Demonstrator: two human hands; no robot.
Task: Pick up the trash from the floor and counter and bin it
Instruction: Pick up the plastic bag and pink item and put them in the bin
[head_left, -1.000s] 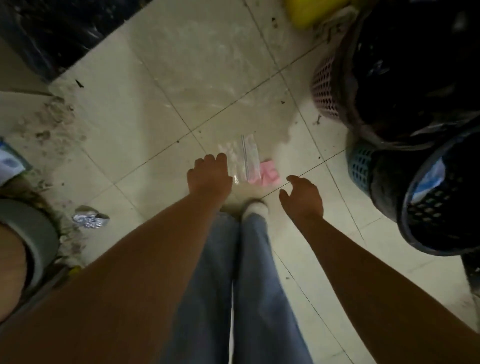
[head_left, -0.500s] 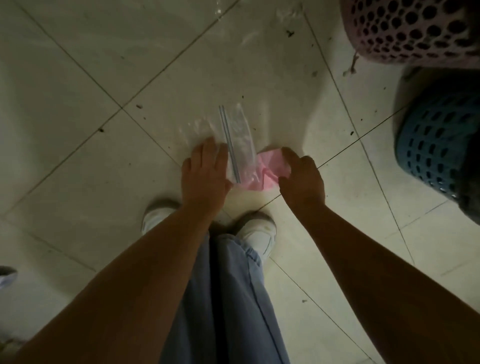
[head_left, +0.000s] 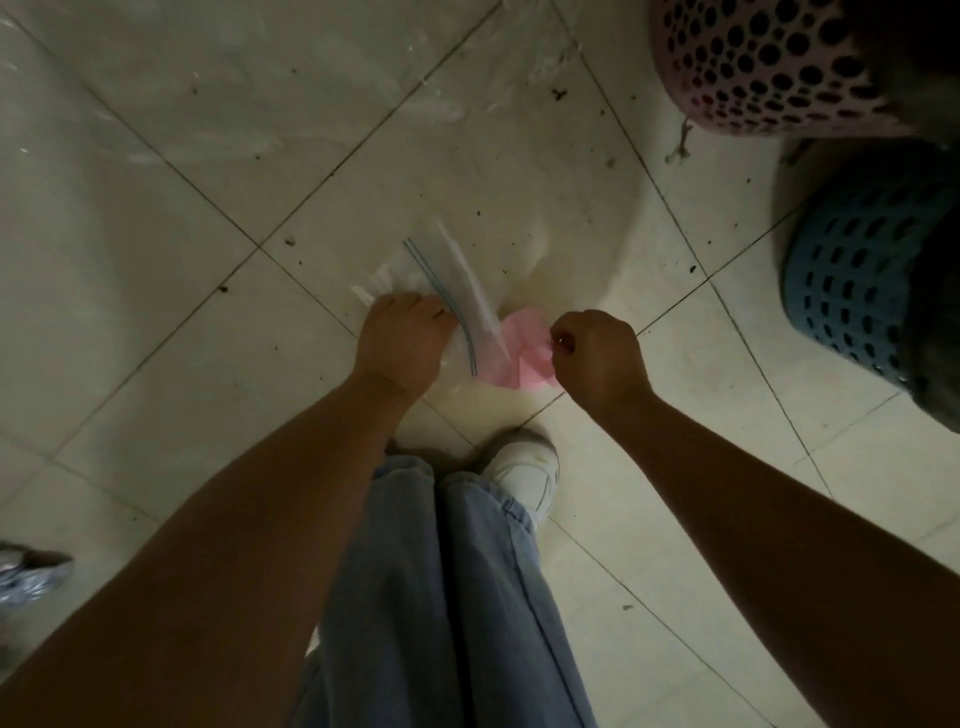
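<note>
Since half a second ago the right hand (head_left: 597, 358) has closed from a flat reach into a fist, its fingers now pinched on the pink wrapper (head_left: 519, 358), while the left hand (head_left: 402, 340) has curled down onto the clear zip bag (head_left: 457, 291), whose edge is bending up off the floor (head_left: 156, 260).

Taking the white shoe (head_left: 524, 473) as the landmark, both pieces of trash lie just ahead of its toe, touching each other, the bag to the left of the wrapper. The left fingers are hidden under the knuckles, so whether they truly hold the film or merely press on it I cannot tell.

The likely slip is there: thin plastic lying flat on smooth tile may slide out of a partial pinch as the hand lifts. The wrapper overlaps the bag's corner, so pulling the hands apart could drag one piece loose. A crumpled foil scrap (head_left: 31, 577), far left of the shoe, could be overlooked. The pink basket (head_left: 769, 67) and blue basket (head_left: 852, 291) stand ahead and to the right.
</note>
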